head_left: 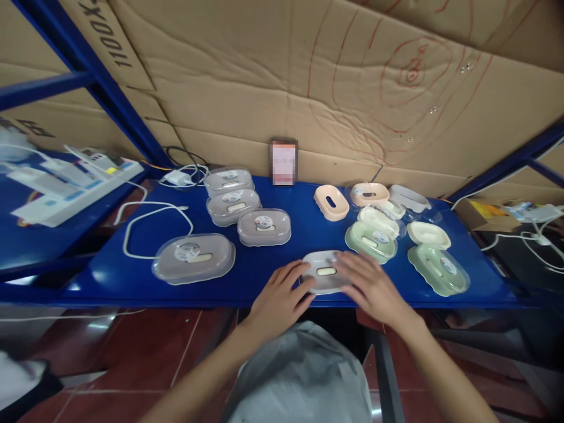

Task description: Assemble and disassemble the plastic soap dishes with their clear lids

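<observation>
A white soap dish lies at the near edge of the blue shelf. My left hand rests against its left side and my right hand covers its right side, so both grip it. Left of it sit several grey soap boxes with clear lids. To the right lie green soap dishes, cream ones and peach ones.
Cardboard sheets back the shelf. A small dark frame leans against them. A white cable and charger lie at the left. A power strip sits on the left shelf. A grey bag is below my hands.
</observation>
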The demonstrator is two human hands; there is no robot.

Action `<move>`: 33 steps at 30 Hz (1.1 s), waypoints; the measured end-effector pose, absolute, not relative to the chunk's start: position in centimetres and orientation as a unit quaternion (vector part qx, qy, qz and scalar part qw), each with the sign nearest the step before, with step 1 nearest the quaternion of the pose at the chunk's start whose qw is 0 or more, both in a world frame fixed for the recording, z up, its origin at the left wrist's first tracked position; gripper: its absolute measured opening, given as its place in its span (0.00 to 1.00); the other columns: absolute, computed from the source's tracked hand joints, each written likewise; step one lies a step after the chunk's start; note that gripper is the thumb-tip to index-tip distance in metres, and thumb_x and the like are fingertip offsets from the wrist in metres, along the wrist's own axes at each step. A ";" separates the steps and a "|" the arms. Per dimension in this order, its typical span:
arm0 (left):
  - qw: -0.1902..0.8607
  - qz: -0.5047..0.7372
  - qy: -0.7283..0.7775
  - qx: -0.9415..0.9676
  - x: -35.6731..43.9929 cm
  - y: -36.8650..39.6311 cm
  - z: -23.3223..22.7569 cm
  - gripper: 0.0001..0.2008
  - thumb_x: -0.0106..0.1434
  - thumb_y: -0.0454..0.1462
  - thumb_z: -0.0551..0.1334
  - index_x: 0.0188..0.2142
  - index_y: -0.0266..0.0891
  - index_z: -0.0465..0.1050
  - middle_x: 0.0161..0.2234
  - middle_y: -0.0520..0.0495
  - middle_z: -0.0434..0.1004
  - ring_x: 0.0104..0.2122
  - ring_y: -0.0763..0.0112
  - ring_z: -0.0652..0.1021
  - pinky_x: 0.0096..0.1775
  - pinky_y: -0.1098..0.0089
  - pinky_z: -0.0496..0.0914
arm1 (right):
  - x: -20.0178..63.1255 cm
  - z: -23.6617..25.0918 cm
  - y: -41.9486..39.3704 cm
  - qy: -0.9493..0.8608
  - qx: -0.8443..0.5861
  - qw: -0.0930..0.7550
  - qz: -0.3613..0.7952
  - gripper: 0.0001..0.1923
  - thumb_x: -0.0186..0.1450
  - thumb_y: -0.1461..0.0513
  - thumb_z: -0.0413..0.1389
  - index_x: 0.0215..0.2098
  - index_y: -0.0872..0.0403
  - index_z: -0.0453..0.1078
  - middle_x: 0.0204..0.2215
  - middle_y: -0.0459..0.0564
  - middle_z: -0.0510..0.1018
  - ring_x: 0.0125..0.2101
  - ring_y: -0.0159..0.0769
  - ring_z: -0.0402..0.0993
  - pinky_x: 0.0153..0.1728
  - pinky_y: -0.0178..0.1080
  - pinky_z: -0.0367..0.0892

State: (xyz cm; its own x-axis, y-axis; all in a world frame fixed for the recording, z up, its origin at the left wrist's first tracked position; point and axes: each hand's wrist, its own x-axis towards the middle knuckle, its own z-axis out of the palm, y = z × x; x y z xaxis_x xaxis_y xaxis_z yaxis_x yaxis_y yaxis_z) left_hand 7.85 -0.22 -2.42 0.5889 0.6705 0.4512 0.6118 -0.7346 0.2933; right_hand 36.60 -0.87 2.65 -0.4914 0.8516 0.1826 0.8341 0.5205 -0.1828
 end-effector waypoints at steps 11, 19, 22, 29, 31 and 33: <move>0.113 0.326 0.371 0.862 7.4 -0.3 -2.8 0.13 0.73 0.35 0.65 0.56 0.43 0.75 0.62 0.40 0.75 0.65 0.54 0.73 0.64 0.51 0.75 | 39.8 7.6 20.4 -0.593 -0.804 0.002 -0.049 0.43 0.70 0.42 0.57 0.70 0.65 0.62 0.63 0.78 0.73 0.62 0.67 0.71 0.59 0.60 0.67; 0.107 0.320 0.369 0.866 7.5 -0.2 -2.9 0.13 0.74 0.35 0.64 0.57 0.43 0.75 0.63 0.40 0.74 0.66 0.52 0.73 0.65 0.50 0.74 | 39.5 5.2 20.3 -0.681 -0.729 -0.039 -0.054 0.29 0.75 0.49 0.51 0.70 0.49 0.65 0.72 0.65 0.65 0.67 0.62 0.66 0.64 0.64 0.61; 0.108 0.317 0.365 0.869 7.5 -0.3 -2.8 0.13 0.74 0.35 0.65 0.57 0.43 0.75 0.64 0.40 0.74 0.66 0.52 0.72 0.65 0.50 0.74 | 39.2 4.9 20.2 -0.685 -0.726 -0.038 -0.048 0.36 0.71 0.46 0.59 0.70 0.56 0.64 0.72 0.72 0.63 0.68 0.68 0.63 0.63 0.68 0.61; 0.170 0.356 0.370 0.841 7.1 -0.2 -2.7 0.13 0.72 0.32 0.65 0.54 0.42 0.74 0.66 0.38 0.68 0.68 0.52 0.71 0.66 0.51 0.73 | 38.9 7.9 18.2 -0.697 -0.712 0.074 -0.038 0.26 0.71 0.55 0.59 0.63 0.61 0.70 0.60 0.72 0.77 0.60 0.61 0.75 0.61 0.58 0.69; 0.211 0.374 0.377 0.821 6.9 0.0 -2.7 0.12 0.70 0.33 0.68 0.51 0.43 0.74 0.67 0.38 0.66 0.67 0.53 0.72 0.66 0.52 0.73 | 38.8 8.7 15.0 -0.716 -0.685 0.127 -0.034 0.26 0.75 0.54 0.54 0.65 0.60 0.68 0.61 0.68 0.77 0.60 0.56 0.76 0.62 0.54 0.70; 0.255 0.382 0.381 0.802 6.6 0.2 -2.9 0.13 0.67 0.35 0.73 0.48 0.43 0.73 0.67 0.39 0.66 0.67 0.54 0.73 0.66 0.52 0.72 | 38.4 8.5 10.4 -0.749 -0.640 0.172 -0.021 0.26 0.76 0.52 0.52 0.68 0.55 0.66 0.66 0.62 0.74 0.64 0.51 0.74 0.65 0.50 0.70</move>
State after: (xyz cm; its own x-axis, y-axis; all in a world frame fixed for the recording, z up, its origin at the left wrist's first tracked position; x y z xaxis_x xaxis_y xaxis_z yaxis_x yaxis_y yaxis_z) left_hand 6.62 0.20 -2.90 0.4179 0.8061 0.4189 0.4160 -0.5797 0.7006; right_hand 38.42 10.44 8.45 -0.1217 0.9512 0.2836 0.9654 0.1798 -0.1887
